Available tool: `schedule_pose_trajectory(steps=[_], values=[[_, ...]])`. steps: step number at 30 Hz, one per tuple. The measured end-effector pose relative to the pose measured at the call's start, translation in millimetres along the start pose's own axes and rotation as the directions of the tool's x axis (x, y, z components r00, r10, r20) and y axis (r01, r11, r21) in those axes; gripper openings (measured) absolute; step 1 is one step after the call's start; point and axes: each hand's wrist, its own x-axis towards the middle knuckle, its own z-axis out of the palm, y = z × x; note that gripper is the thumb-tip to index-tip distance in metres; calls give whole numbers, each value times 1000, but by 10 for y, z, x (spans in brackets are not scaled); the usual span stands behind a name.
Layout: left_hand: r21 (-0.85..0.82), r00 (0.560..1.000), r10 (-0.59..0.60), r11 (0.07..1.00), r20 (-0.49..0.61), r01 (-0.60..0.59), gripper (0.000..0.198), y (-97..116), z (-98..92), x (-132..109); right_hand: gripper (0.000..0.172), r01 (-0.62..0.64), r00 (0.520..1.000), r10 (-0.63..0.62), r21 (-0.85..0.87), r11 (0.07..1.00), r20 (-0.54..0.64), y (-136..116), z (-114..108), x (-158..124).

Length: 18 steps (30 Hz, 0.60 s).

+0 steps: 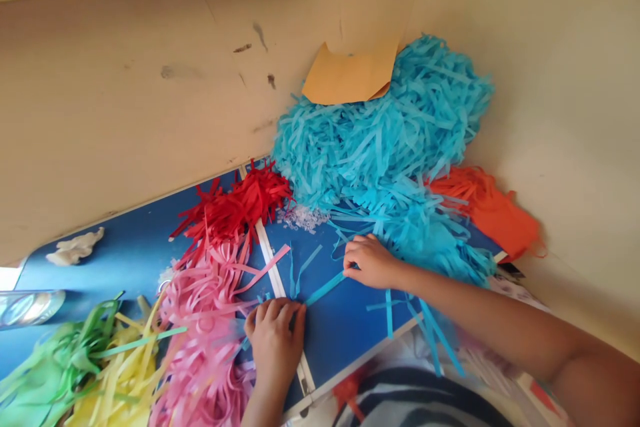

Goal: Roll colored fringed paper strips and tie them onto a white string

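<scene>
A thin light-blue strip (326,288) runs between my two hands, low over the blue table. My left hand (276,332) is closed over one end, with more blue strip ends showing around its fingers. At the other end my right hand (369,261) pinches the strip between thumb and fingers. Beyond the right hand lies a big heap of light-blue strips (360,147). Pink strips (205,320) lie beside the left hand, partly under its edge. A cluster of small clear pieces (303,218) sits past the hands.
Red strips (245,203) touch the pink ones. Green (65,360) and yellow strips (120,373) lie at lower left, near a clear cylindrical object (30,308) and a whitish lump (75,247). Brown paper (350,77) tops the blue heap; orange strips (493,210) lie right. Walls close the back.
</scene>
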Motion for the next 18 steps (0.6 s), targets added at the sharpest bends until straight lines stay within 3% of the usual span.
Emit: schedule_pose_trajectory(steps=[6,8,10,12,14,18], values=[[94,991,-105,991,86,97,11,46,6,53,7,-53,999,53,-35,998,8,-54,-16,61],[131,997,-37,991,64,29,15,96,-16,46,5,-8,1000,8,-72,997,-3,-106,-35,28],[159,996,79,984,51,-86,32,150,-46,33,5,109,992,-118,-179,978,-39,-168,-35,-22],[177,984,172,968,56,-179,42,192,-76,28,13,270,951,-304,-307,912,-66,-221,-3,-62],[177,972,228,956,58,-235,41,218,-100,37,17,414,879,-473,-389,823,-66,-253,60,-69],[148,968,249,957,24,-250,25,256,-115,88,25,554,765,-643,-487,675,-20,-281,185,17]])
